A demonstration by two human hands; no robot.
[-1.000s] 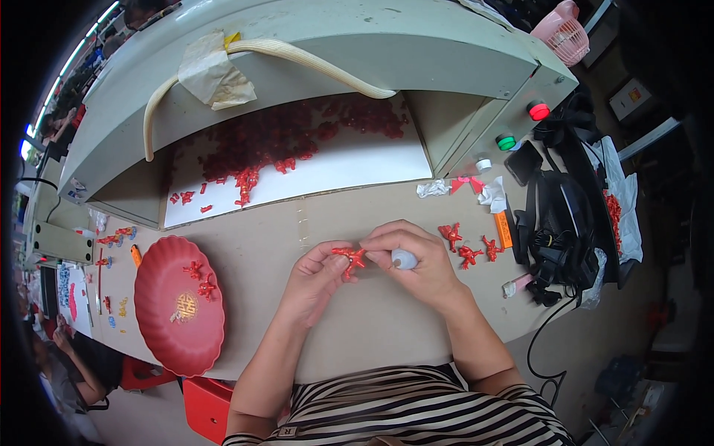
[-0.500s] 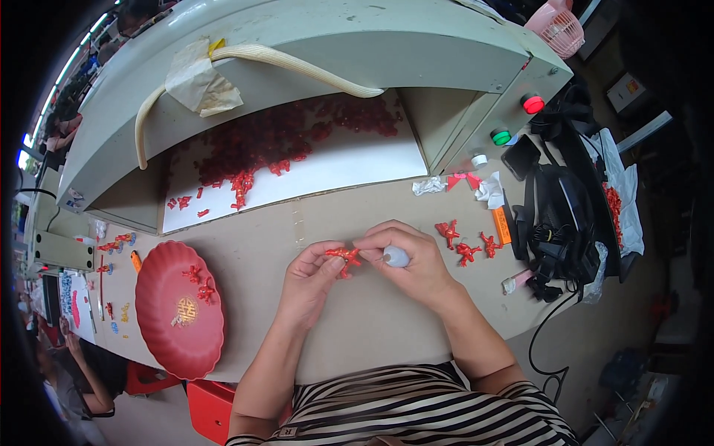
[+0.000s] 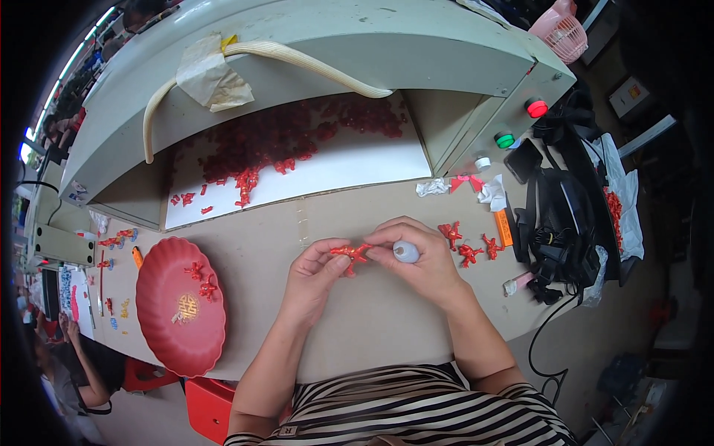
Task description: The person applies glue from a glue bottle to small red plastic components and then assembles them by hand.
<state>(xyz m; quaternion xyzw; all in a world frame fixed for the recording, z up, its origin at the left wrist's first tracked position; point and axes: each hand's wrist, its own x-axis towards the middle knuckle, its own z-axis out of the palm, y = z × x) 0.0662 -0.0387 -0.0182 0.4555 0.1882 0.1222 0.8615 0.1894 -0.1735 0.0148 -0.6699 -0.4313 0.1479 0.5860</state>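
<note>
Between the thumb and fingers of my left hand (image 3: 309, 275) is a small glossy red figurine (image 3: 348, 253), held above the middle of the table. My right hand (image 3: 431, 267) pinches at the figurine's right end with thumb and forefinger. Tucked in that same hand is a small whitish bottle (image 3: 405, 252), its rounded end facing up. Whether the right fingertips hold a separate small part cannot be made out. Several similar red figurines (image 3: 469, 255) lie on the table to the right of my right hand.
A red scalloped dish (image 3: 165, 327) with two red figurines stands at left. Behind is a grey machine housing (image 3: 416, 52), with many red pieces (image 3: 260, 145) on white inside. An orange box (image 3: 503, 227) and black bag (image 3: 558, 215) lie right. A co-worker's arm (image 3: 89, 364) shows far left.
My right fingertips have closed in on the figurine's right end, and the bottle has turned slightly in my hand. My left hand keeps its hold. The whole view has shifted a little.
</note>
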